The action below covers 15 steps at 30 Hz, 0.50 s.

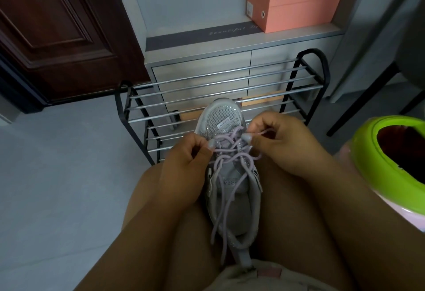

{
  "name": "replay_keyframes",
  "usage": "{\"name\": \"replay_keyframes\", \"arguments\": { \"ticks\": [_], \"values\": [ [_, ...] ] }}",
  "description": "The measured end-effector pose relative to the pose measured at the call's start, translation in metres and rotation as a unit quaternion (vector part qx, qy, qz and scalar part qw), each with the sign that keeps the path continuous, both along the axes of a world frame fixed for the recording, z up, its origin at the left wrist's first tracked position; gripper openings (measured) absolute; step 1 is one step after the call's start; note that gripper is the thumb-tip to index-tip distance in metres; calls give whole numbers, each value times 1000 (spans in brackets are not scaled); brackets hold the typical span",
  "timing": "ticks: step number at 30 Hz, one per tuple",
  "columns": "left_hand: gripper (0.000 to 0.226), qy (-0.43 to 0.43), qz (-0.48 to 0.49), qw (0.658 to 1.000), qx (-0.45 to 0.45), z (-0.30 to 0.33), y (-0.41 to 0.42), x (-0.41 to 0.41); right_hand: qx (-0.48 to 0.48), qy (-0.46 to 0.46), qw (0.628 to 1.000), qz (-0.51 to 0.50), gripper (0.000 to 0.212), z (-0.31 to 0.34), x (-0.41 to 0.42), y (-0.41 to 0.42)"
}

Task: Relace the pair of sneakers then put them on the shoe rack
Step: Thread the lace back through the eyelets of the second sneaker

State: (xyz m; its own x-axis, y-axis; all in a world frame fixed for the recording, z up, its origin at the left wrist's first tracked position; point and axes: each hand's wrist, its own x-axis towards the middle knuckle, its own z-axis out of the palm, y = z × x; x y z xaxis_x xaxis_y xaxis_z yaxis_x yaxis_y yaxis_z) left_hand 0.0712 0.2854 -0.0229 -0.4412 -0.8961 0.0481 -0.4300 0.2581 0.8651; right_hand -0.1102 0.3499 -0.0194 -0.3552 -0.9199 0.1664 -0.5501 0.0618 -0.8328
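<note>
Now | sneaker (230, 189) between thighs; left hand (190, 152), right hand (273, 138) pinching its lace (226, 140)

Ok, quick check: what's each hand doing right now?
Left hand: pinching the lilac lace on the sneaker.
Right hand: pinching the same lace near the toe-end eyelets.

Probably home entryway: shoe rack (220, 97), door (57, 33).

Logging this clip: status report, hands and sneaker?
Left hand and right hand pinch lace. Sneaker between knees, half laced. Rack ahead, bare.
</note>
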Motion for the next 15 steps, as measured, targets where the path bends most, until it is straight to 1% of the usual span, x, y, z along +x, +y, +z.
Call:
{"name": "replay_keyframes", "arguments": {
  "ticks": [4, 5, 7, 9, 10, 12, 15],
  "values": [
    [25, -4, -2, 1000, -7, 0, 1, 1, 9, 74, 996, 43, 10, 0, 8, -5],
    [24, -4, -2, 1000, -7, 0, 1, 0, -3, 75, 996, 40, 11, 0, 8, -5],
    [23, -3, 0, 1000, -6, 0, 0, 0, -34, 28, 999, 29, 10, 1, 5, -5],
    [23, -2, 2, 1000, -4, -1, 0, 0, -42, -6, 998, 37, 5, 2, 2, -3],
    [24, -3, 2, 1000, -4, -1, 0, -1, -31, -7, 998, 46, 4, 3, 2, -3],
    [24, -4, 0, 1000, -1, -1, 0, -1, -4, -6, 998, 60, 8, 2, 5, -1],
    [25, -4, -4, 1000, 1, -1, -1, -3, -3, 22, 998, 60, 5, 1, 11, -3]
  ]
}}
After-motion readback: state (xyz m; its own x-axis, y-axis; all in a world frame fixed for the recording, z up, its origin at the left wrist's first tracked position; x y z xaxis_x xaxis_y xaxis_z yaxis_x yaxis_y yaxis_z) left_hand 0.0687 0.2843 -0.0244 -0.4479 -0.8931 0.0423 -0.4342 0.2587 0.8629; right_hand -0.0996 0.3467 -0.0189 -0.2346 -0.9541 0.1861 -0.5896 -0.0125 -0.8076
